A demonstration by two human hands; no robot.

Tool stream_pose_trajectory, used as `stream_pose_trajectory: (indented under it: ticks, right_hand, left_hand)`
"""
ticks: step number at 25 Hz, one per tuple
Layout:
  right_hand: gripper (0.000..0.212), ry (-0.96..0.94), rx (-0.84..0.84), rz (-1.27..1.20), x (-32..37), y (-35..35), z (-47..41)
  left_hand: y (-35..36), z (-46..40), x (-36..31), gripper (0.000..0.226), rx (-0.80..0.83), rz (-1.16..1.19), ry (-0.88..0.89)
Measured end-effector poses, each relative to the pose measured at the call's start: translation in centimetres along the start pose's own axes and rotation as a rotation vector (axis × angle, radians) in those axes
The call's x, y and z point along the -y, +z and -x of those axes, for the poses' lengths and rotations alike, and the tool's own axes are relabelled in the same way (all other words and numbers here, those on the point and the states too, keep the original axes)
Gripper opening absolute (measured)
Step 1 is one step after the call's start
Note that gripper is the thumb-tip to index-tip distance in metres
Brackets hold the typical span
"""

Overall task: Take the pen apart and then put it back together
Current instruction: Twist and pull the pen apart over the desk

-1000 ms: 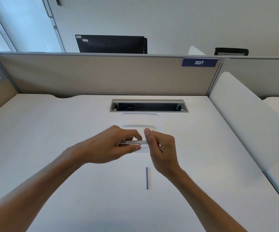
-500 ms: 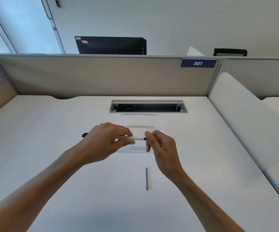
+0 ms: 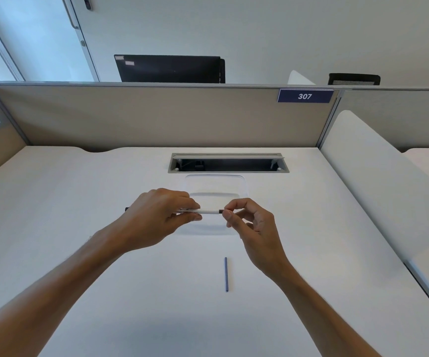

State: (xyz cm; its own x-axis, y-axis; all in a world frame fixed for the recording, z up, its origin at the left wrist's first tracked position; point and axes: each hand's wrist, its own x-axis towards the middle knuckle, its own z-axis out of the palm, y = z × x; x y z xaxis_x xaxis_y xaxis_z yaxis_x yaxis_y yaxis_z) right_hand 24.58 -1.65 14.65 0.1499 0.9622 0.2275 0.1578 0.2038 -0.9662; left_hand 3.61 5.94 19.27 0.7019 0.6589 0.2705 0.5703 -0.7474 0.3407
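Note:
A white pen barrel (image 3: pixel 209 211) with black ends is held level above the desk. My left hand (image 3: pixel 156 217) wraps around its left half, and a black end pokes out past my knuckles. My right hand (image 3: pixel 249 222) pinches the black end piece at the barrel's right end between thumb and forefinger. A thin blue ink refill (image 3: pixel 226 274) lies loose on the desk in front of my hands, pointing away from me.
A clear plastic tray (image 3: pixel 216 184) sits on the white desk (image 3: pixel 79 202) just behind my hands. Behind it is an open cable slot (image 3: pixel 227 163). Beige partition walls close the back and sides; a white divider slopes along the right.
My left hand slid the barrel to the left, showing more white barrel between my hands. My right fingers shifted onto the black right end. The refill has not moved.

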Motion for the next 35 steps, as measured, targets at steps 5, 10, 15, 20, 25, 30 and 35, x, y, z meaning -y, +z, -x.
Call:
stream_pose_trajectory:
  ticks: [5,10,15,20,25,30,35]
  right_hand:
    - [0.014,0.021,-0.041,0.000,-0.1,0.0,-0.1]
    - [0.036,0.014,-0.070,0.038,-0.4,-0.1,-0.3]
    - [0.028,0.001,-0.037,-0.008,0.0,-0.2,-0.3]
    - [0.015,0.005,-0.027,0.015,0.0,-0.3,-0.2]
    - [0.006,0.013,0.000,0.040,-0.1,-0.7,0.0]
    - [0.015,-0.006,-0.014,0.091,-0.2,-0.9,0.3]
    - [0.013,0.015,-0.069,0.108,-0.4,-0.5,0.1]
  left_hand:
    - [0.3,0.0,0.2,0.035,0.003,-0.048,0.015]
    - [0.5,0.0,0.2,0.036,-0.031,-0.088,0.030]
    - [0.6,0.0,0.0,0.040,-0.048,-0.092,0.075]
    - [0.8,0.1,0.0,0.039,-0.094,-0.156,0.089]
    - [1.4,0.0,0.7,0.038,-0.105,-0.220,0.151]
    - [1.6,0.1,0.5,0.039,-0.097,-0.202,0.146]
    - [1.9,0.3,0.5,0.037,-0.103,-0.222,0.168]
